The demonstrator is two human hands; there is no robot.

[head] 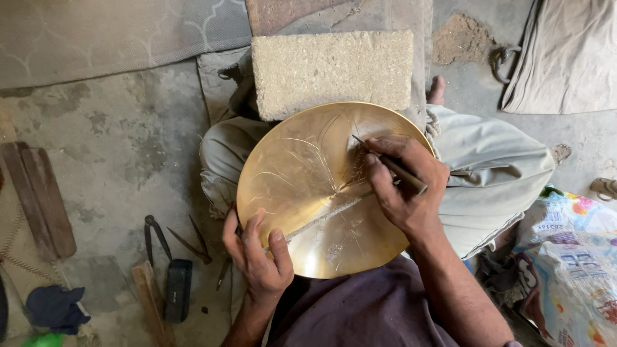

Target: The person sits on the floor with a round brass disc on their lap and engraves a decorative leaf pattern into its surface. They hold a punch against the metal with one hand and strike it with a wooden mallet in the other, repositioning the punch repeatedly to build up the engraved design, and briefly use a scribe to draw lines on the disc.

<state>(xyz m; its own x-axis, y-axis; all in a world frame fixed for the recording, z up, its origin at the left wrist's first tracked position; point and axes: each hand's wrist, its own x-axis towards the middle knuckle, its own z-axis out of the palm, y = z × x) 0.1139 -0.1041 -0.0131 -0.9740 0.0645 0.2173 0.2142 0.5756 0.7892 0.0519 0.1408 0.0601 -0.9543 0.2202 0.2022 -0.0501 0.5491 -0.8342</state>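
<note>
A worn, stained concrete floor [122, 148] fills most of the frame in soft daylight, with a grey patterned mat [116, 32] across the upper left and a rough stone block [331, 71] at upper centre. At the left edge lie dark wooden slats [38, 196], and at lower left metal pincers [156, 238] and a black block [178, 289]. A pale cloth [569, 54] lies at upper right beside a patch of dirt [459, 38], and printed plastic bags [572, 270] sit at lower right.

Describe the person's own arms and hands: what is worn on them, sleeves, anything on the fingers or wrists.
Both forearms are bare up to the picture's lower edge; no sleeve shows. The left hand and the right hand wear no gloves, and no ring, watch or band is visible on fingers or wrists. The nails look short. Below them lies dark purple cloth, apparently the person's garment.
</note>
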